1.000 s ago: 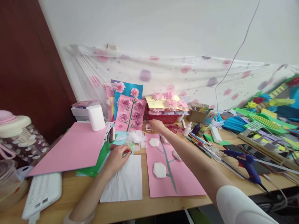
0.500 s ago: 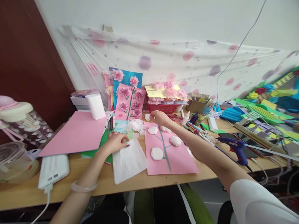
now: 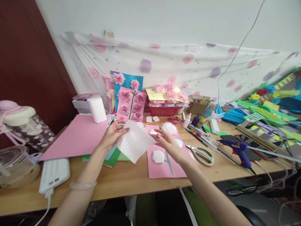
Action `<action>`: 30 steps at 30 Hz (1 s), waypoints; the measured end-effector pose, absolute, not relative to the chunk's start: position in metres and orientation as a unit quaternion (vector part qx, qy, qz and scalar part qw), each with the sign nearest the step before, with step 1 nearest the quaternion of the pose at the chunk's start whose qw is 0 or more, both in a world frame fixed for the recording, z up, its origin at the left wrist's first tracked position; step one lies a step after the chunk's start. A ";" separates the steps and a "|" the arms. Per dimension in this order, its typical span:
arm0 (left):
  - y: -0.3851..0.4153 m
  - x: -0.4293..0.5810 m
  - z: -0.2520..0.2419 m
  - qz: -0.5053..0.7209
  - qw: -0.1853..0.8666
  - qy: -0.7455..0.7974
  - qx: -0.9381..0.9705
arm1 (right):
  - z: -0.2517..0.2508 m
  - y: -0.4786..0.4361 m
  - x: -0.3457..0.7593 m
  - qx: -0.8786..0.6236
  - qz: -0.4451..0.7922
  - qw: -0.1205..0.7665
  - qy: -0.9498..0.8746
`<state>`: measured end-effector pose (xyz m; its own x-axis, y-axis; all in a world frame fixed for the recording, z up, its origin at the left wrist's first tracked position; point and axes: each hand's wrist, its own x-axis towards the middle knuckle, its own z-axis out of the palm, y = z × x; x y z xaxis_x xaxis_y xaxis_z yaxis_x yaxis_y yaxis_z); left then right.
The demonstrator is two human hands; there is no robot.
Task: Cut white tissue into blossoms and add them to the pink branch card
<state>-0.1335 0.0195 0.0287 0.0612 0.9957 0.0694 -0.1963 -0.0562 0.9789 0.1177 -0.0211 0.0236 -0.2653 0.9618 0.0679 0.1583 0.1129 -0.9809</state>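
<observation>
My left hand (image 3: pixel 114 135) pinches a white tissue sheet (image 3: pixel 135 142) by its upper left edge and holds it above the table. My right hand (image 3: pixel 168 144) has its fingers stretched out by the sheet's right corner; I cannot tell whether they touch it. Below it lies a pink card (image 3: pixel 154 171) with a painted grey-green stem (image 3: pixel 168 164). Folded white tissue pads (image 3: pixel 158 156) rest on the card, partly covered by my right hand. A fluffy white tissue flower (image 3: pixel 169 128) sits at its top.
Scissors (image 3: pixel 199 154) lie right of the card, with a blue glue gun (image 3: pixel 240 150) beyond. Two small white pads (image 3: pixel 152 119) lie behind. A tissue roll (image 3: pixel 97 110) stands on pink sheets (image 3: pixel 75 138) at left. Finished flower cards (image 3: pixel 131 105) and a red basket (image 3: pixel 162 110) stand at the back.
The tissue sheet has risen off the table in my left hand. My right hand has come back from the rear toward the sheet, uncovering the scissors and two small pads behind the card.
</observation>
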 end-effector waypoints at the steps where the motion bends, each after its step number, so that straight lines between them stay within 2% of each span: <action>1: 0.021 -0.123 0.028 0.568 0.558 0.402 0.451 | 0.021 -0.026 0.117 -0.435 0.523 0.427 -0.597; 4: 0.025 -0.092 0.022 0.592 0.571 0.388 0.415 | 0.013 -0.036 0.117 -0.400 0.548 0.474 -0.561; 7: 0.022 -0.072 0.015 0.576 0.585 0.386 0.421 | 0.006 -0.040 0.126 -0.431 0.539 0.484 -0.538; 16: 0.012 -0.067 -0.003 0.387 0.651 0.349 0.551 | -0.007 -0.057 0.170 -0.485 0.489 0.453 -0.566; 21: 0.010 -0.065 -0.010 0.406 0.696 0.337 0.487 | -0.016 -0.069 0.173 -0.476 0.493 0.497 -0.531; 26: 0.008 -0.058 -0.011 0.463 0.785 0.290 0.292 | -0.022 -0.070 0.163 -0.502 0.492 0.562 -0.435; 30: 0.004 -0.051 -0.010 0.475 0.804 0.261 0.245 | -0.024 -0.066 0.156 -0.518 0.480 0.575 -0.413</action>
<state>-0.0509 0.0037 -0.0097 0.4119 0.8917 -0.1876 -0.6357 0.4287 0.6419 0.1558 -0.0660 -0.0239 0.1975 0.9800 -0.0227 -0.1233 0.0019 -0.9924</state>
